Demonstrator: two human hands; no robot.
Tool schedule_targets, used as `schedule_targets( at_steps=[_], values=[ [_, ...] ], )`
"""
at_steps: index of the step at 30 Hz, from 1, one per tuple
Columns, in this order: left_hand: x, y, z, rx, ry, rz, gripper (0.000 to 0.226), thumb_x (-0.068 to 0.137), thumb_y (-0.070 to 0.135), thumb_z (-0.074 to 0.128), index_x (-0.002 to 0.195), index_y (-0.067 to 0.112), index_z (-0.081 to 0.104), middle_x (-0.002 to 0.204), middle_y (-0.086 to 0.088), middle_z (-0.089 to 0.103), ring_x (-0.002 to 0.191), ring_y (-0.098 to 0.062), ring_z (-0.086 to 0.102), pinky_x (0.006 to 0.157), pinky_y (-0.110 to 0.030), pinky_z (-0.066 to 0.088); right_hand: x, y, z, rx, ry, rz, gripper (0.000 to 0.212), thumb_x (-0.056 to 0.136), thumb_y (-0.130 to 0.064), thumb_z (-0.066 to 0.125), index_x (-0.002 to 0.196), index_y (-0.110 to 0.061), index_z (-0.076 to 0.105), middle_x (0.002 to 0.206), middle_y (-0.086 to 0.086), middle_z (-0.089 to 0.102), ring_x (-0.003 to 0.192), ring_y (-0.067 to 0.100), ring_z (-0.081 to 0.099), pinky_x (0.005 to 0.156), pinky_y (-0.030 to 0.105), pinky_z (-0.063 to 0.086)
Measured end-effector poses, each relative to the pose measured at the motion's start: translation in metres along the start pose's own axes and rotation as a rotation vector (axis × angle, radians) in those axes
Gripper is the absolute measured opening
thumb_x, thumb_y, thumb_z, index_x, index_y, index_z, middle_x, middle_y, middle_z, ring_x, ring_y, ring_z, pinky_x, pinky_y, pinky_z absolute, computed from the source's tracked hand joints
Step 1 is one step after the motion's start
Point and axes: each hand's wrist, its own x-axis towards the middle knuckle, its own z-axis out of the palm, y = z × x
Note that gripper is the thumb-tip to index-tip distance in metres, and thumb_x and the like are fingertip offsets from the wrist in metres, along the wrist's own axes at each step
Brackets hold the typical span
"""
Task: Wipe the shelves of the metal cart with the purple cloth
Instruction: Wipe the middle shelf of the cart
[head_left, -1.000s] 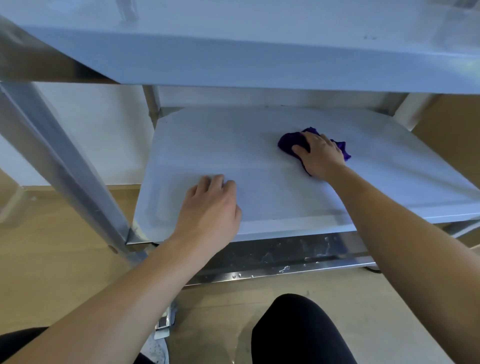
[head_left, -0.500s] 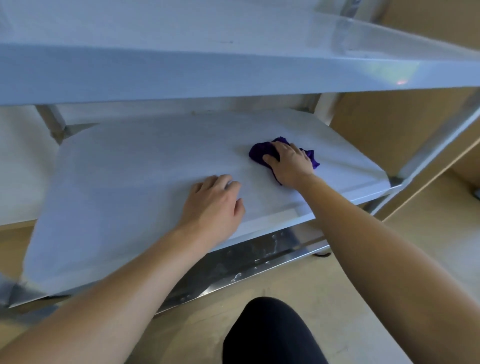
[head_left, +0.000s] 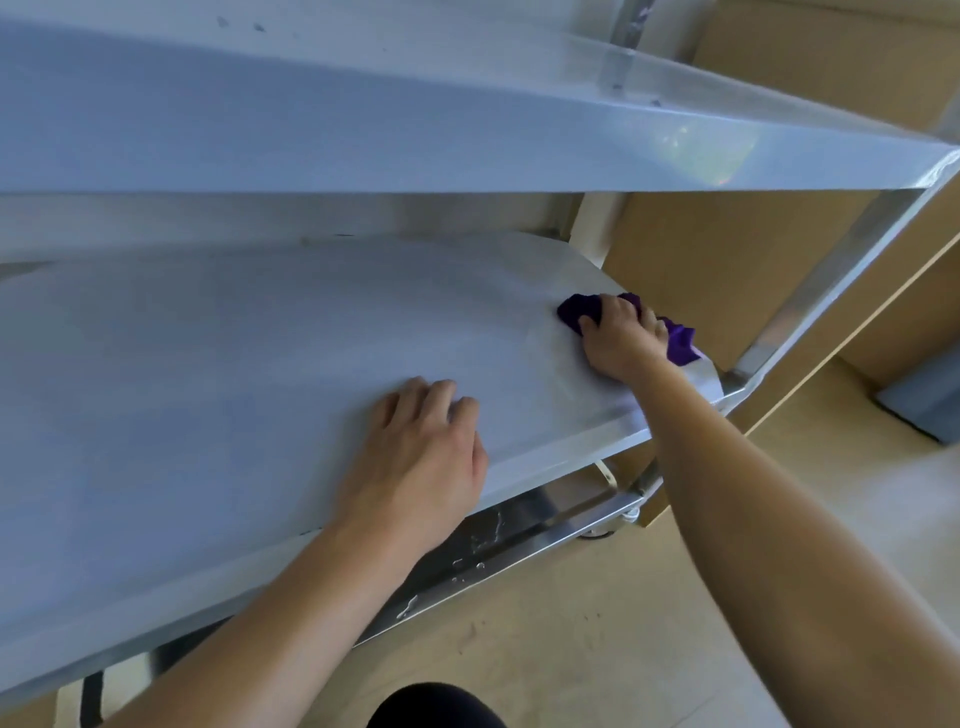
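Note:
The metal cart's middle shelf (head_left: 218, 364) fills the centre of the head view, under the top shelf (head_left: 363, 135). A crumpled purple cloth (head_left: 579, 312) lies near the middle shelf's right edge, and my right hand (head_left: 621, 340) presses down on it with fingers curled over it. Part of the cloth (head_left: 680, 345) sticks out to the right of the hand. My left hand (head_left: 423, 462) rests flat on the shelf near its front edge, fingers relaxed, holding nothing.
A lower shelf (head_left: 498, 540) with water drops shows below the front edge. The cart's right front post (head_left: 810, 291) rises at the right. Brown cabinets (head_left: 727, 249) stand close behind and beside it. A grey mat (head_left: 924, 400) lies on the floor. My dark-clad knee (head_left: 436, 709) is at the bottom.
My right hand has slid the purple cloth from the shelf's middle toward its right edge. The view swung right. My left hand has stayed planted on the shelf.

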Motion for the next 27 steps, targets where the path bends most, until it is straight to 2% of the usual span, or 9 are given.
schedule_targets(
  at_steps=[3, 5, 8, 11, 14, 17, 21, 24, 27],
  values=[
    [0.001, 0.001, -0.002, 0.010, 0.013, -0.019, 0.031, 0.088, 0.022, 0.042, 0.103, 0.008, 0.065, 0.118, -0.012, 0.061, 0.115, -0.036, 0.055, 0.095, -0.047, 0.044, -0.006, -0.063, 0.018, 0.023, -0.009, -0.229, 0.049, 0.097, -0.044, 0.037, 0.139, -0.020, 0.039, 0.148, 0.008, 0.039, 0.139, 0.033, 0.027, 0.114, 0.047, 0.021],
    [0.001, 0.000, -0.002, 0.007, -0.001, -0.029, 0.030, 0.090, 0.023, 0.040, 0.107, 0.011, 0.061, 0.121, -0.008, 0.057, 0.117, -0.031, 0.051, 0.098, -0.045, 0.040, -0.020, -0.105, 0.031, 0.069, -0.030, -0.406, 0.051, 0.097, -0.045, 0.037, 0.142, -0.022, 0.036, 0.151, 0.005, 0.036, 0.142, 0.032, 0.023, 0.115, 0.046, 0.017],
    [-0.001, -0.004, -0.003, -0.039, 0.008, -0.053, 0.028, 0.091, 0.024, 0.044, 0.111, 0.014, 0.060, 0.124, -0.002, 0.055, 0.118, -0.024, 0.050, 0.099, -0.039, 0.038, -0.027, -0.120, 0.036, 0.102, -0.044, -0.501, 0.055, 0.098, -0.050, 0.034, 0.146, -0.025, 0.031, 0.155, 0.001, 0.032, 0.145, 0.026, 0.019, 0.116, 0.043, 0.013],
    [-0.004, -0.004, -0.007, -0.110, 0.014, -0.069, 0.030, 0.091, 0.024, 0.049, 0.117, 0.015, 0.062, 0.132, 0.000, 0.056, 0.123, -0.024, 0.050, 0.103, -0.037, 0.038, -0.018, -0.087, 0.028, 0.104, -0.013, -0.477, 0.056, 0.096, -0.057, 0.034, 0.144, -0.028, 0.035, 0.152, -0.001, 0.037, 0.140, 0.023, 0.029, 0.113, 0.041, 0.022],
    [-0.005, -0.005, -0.008, -0.120, 0.007, -0.059, 0.034, 0.091, 0.024, 0.050, 0.122, 0.017, 0.062, 0.137, 0.000, 0.056, 0.129, -0.024, 0.047, 0.108, -0.038, 0.035, 0.003, -0.034, 0.016, 0.074, 0.046, -0.313, 0.053, 0.095, -0.057, 0.036, 0.139, -0.028, 0.041, 0.144, 0.002, 0.047, 0.132, 0.026, 0.041, 0.106, 0.039, 0.032],
    [-0.006, -0.006, -0.005, -0.103, 0.022, -0.061, 0.032, 0.090, 0.024, 0.051, 0.119, 0.016, 0.064, 0.133, -0.001, 0.059, 0.128, -0.027, 0.050, 0.107, -0.039, 0.038, 0.024, 0.007, 0.004, 0.030, 0.020, -0.121, 0.052, 0.096, -0.055, 0.034, 0.140, -0.028, 0.039, 0.147, 0.001, 0.043, 0.135, 0.028, 0.035, 0.111, 0.044, 0.026],
    [-0.002, -0.003, -0.005, -0.066, 0.040, -0.047, 0.038, 0.087, 0.026, 0.035, 0.105, 0.015, 0.068, 0.119, -0.004, 0.065, 0.117, -0.030, 0.057, 0.099, -0.041, 0.045, 0.040, -0.012, 0.008, -0.013, -0.026, -0.083, 0.052, 0.097, -0.050, 0.032, 0.144, -0.027, 0.034, 0.152, 0.002, 0.034, 0.142, 0.029, 0.024, 0.115, 0.047, 0.018],
    [-0.001, -0.001, -0.004, -0.056, 0.047, -0.061, 0.033, 0.085, 0.025, 0.040, 0.101, 0.015, 0.067, 0.117, -0.003, 0.065, 0.117, -0.031, 0.057, 0.099, -0.041, 0.045, 0.029, -0.075, 0.019, 0.018, -0.015, -0.295, 0.049, 0.095, -0.050, 0.037, 0.138, -0.028, 0.042, 0.145, 0.005, 0.044, 0.135, 0.029, 0.036, 0.109, 0.043, 0.030],
    [-0.001, -0.002, -0.004, -0.073, 0.031, -0.079, 0.030, 0.084, 0.025, 0.043, 0.098, 0.015, 0.067, 0.117, -0.002, 0.064, 0.113, -0.027, 0.057, 0.097, -0.040, 0.045, -0.002, -0.135, 0.038, 0.071, -0.051, -0.555, 0.051, 0.095, -0.050, 0.036, 0.141, -0.027, 0.037, 0.150, 0.001, 0.038, 0.140, 0.027, 0.028, 0.114, 0.043, 0.022]
  ],
)
